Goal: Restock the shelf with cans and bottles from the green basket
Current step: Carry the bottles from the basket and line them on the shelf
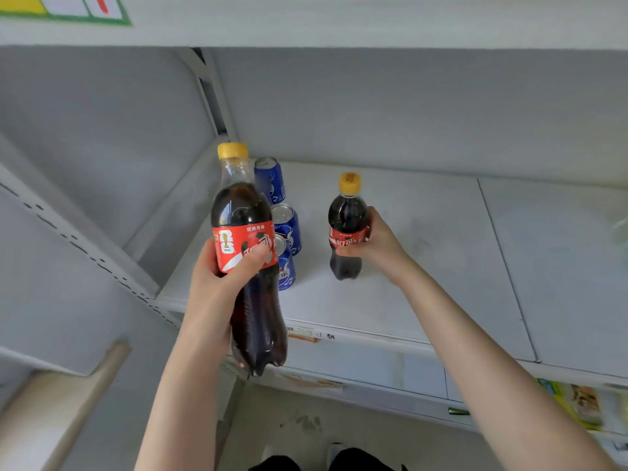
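Blue cans — three; cola bottles — two, gripped.

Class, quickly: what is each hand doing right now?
Left hand: fingers grip the near cola bottle.
Right hand: fingers grip the far cola bottle on the shelf.

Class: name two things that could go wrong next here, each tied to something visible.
1. The left hand grips the near bottle in the air beside three blue cans; moving it in could knock one over.
2. The right hand holds the far bottle upright over the shelf; if its base isn't seated, letting go could topple it.
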